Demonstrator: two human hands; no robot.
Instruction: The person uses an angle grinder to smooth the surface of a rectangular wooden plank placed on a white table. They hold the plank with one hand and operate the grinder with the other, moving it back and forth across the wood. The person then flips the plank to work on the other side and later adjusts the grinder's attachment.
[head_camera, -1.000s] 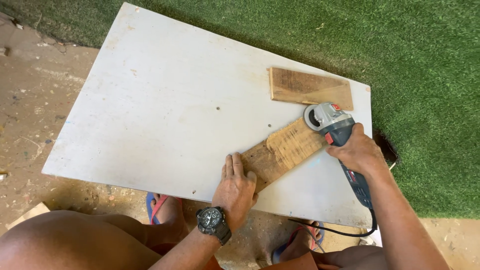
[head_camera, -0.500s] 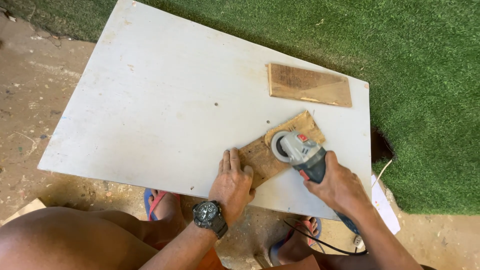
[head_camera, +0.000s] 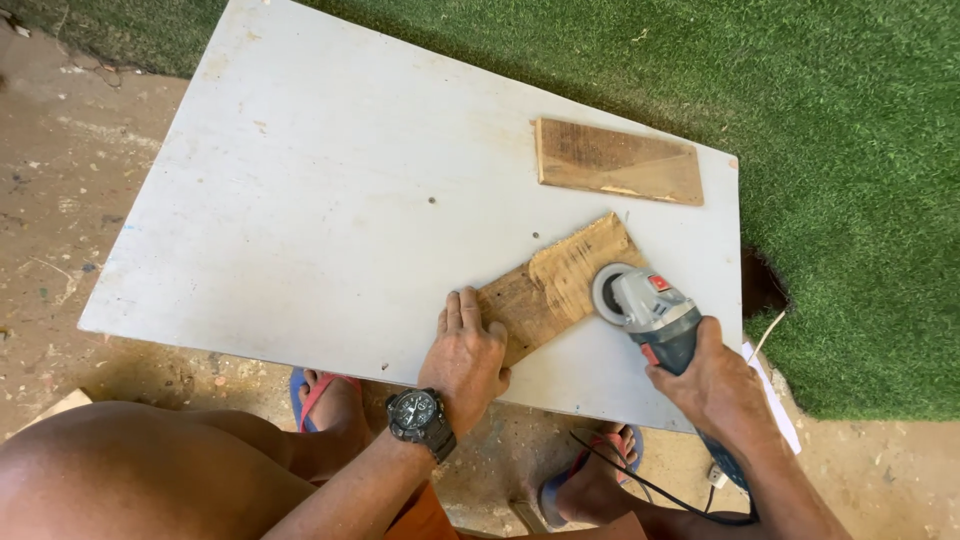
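Head view is looking down on a white board lying flat as a work surface, w/ green artificial turf beyond its far and right edges and bare dusty ground to the left. Left hand, w/ a dark wristwatch on the wrist, is pressing flat w/ fingers together on the near end of a rough wooden piece, pinning it to the board. Right hand is wrapping tight around the body of a grey-blue angle grinder; its disc end is sitting just past the fingers, touching the right edge of that wooden piece, approx. at the lighter, sanded part. Wooden piece is running diagonally from under the left hand's fingertips out to the far right, between both hands. A second wooden plank is lying well beyond the grinder, near the board's far right corner, untouched. A black cord is trailing below the right wrist. Feet in flip-flops are showing under the board's near edge. Vs. half a sec ago, the grinder is sitting further right, off the middle of the piece and at its edge; left hand is holding the same spot.
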